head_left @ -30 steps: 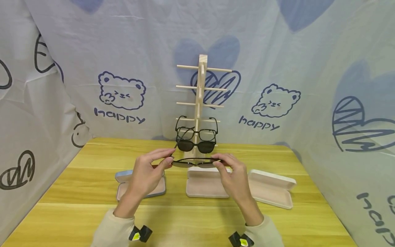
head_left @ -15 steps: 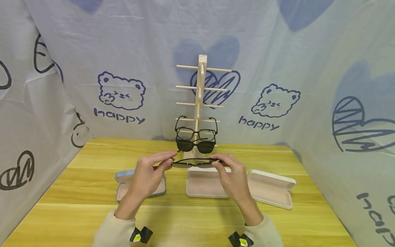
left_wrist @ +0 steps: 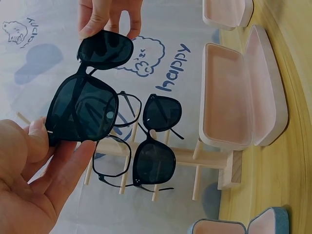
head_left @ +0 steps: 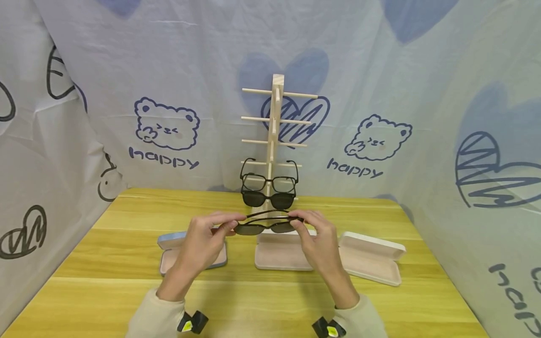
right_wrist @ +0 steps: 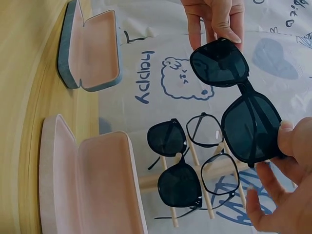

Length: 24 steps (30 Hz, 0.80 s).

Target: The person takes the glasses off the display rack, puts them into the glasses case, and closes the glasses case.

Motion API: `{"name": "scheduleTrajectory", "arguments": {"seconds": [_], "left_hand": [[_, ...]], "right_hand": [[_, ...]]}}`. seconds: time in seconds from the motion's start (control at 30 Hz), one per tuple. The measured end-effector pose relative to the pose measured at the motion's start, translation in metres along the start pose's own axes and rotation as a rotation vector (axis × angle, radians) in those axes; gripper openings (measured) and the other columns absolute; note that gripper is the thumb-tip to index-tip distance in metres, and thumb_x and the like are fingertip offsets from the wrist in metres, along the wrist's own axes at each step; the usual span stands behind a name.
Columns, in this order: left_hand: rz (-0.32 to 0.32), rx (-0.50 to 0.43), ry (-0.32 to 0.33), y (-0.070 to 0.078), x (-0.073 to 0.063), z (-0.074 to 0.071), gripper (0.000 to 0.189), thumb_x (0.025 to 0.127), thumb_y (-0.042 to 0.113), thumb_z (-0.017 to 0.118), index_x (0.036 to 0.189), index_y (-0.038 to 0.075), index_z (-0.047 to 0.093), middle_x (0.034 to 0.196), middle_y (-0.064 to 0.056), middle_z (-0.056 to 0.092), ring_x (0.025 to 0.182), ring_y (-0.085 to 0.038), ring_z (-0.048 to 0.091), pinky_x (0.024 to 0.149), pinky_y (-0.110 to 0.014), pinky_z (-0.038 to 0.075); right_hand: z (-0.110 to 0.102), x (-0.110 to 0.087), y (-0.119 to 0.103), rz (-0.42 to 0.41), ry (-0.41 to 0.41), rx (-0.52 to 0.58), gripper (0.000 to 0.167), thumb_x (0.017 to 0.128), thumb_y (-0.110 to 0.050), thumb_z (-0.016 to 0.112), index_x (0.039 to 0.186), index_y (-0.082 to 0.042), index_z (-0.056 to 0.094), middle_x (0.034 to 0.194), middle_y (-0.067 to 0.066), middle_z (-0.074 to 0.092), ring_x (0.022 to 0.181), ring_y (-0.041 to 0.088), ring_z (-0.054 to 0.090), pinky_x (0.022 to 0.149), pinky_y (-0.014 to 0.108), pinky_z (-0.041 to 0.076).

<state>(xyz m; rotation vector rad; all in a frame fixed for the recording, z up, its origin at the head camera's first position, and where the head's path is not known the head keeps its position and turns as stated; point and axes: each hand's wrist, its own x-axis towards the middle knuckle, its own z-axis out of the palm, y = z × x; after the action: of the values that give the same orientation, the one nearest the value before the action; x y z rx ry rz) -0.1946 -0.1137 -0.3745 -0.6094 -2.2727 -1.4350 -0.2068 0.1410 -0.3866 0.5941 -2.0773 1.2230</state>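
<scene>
A pair of dark sunglasses [head_left: 250, 229] is held up between both hands, in front of a wooden display rack [head_left: 274, 126]. My left hand [head_left: 203, 246] pinches one end of the frame with thumb and fingers. At the opposite end my right hand [head_left: 321, 241] pinches the other hinge corner. Both temples lie folded across behind the lenses; the wrist views show them through the dark lenses [left_wrist: 85, 107]. Low on the rack hang clear-lens black eyeglasses [head_left: 284, 184], and just beneath them a second pair of sunglasses [head_left: 282, 201].
Three glasses cases lie open on the wooden table [head_left: 253, 305]: a blue one [head_left: 171, 240] at left, a white one [head_left: 283, 258] in the middle, another white one [head_left: 372, 258] at right. Printed cloth [head_left: 203, 70] hangs behind and at both sides. Bare pegs [head_left: 253, 118] stick out above the eyeglasses.
The left temple of the held sunglasses has swung inward and down, from sticking up to lying across behind the lenses. The lenses tip slightly toward the camera. Both hands stay nearly in place.
</scene>
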Motion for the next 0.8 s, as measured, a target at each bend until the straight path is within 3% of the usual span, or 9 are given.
{"name": "scheduleTrajectory", "arguments": {"seconds": [0.17,0.43,0.67,0.8], "left_hand": [[-0.001,-0.03,-0.011,-0.002,0.0,0.0,0.02,0.097,-0.003,0.065,0.109,0.004,0.08,0.106,-0.014,0.079,0.081,-0.023,0.075,0.073,-0.03,0.065],[-0.019,-0.061,-0.03,-0.004,-0.002,-0.002,0.019,0.097,-0.004,0.065,0.108,0.001,0.08,0.101,-0.015,0.078,0.082,-0.022,0.074,0.071,-0.025,0.064],[-0.107,-0.12,-0.062,-0.013,-0.003,-0.004,0.019,0.1,0.0,0.063,0.11,0.001,0.079,0.111,-0.018,0.078,0.094,-0.026,0.076,0.075,-0.035,0.066],[-0.128,-0.154,-0.076,-0.018,-0.003,-0.006,0.019,0.1,0.001,0.063,0.111,-0.001,0.079,0.113,-0.019,0.077,0.096,-0.025,0.077,0.074,-0.032,0.066]], "right_hand": [[0.002,-0.001,0.001,0.01,0.014,-0.019,0.015,0.088,-0.006,0.078,0.103,-0.006,0.08,0.102,0.009,0.08,0.1,0.022,0.064,0.092,0.029,0.055],[0.003,-0.003,0.002,0.007,-0.001,-0.01,0.016,0.088,-0.006,0.079,0.104,-0.005,0.081,0.105,0.01,0.08,0.104,0.027,0.071,0.094,0.037,0.059],[0.004,-0.006,0.005,0.057,-0.006,0.049,0.015,0.086,-0.007,0.081,0.101,-0.009,0.083,0.105,0.01,0.081,0.105,0.025,0.073,0.097,0.028,0.058],[0.006,-0.006,0.005,0.104,-0.024,0.1,0.015,0.087,-0.009,0.081,0.101,-0.009,0.083,0.105,0.011,0.081,0.103,0.019,0.076,0.096,0.021,0.058]]}}
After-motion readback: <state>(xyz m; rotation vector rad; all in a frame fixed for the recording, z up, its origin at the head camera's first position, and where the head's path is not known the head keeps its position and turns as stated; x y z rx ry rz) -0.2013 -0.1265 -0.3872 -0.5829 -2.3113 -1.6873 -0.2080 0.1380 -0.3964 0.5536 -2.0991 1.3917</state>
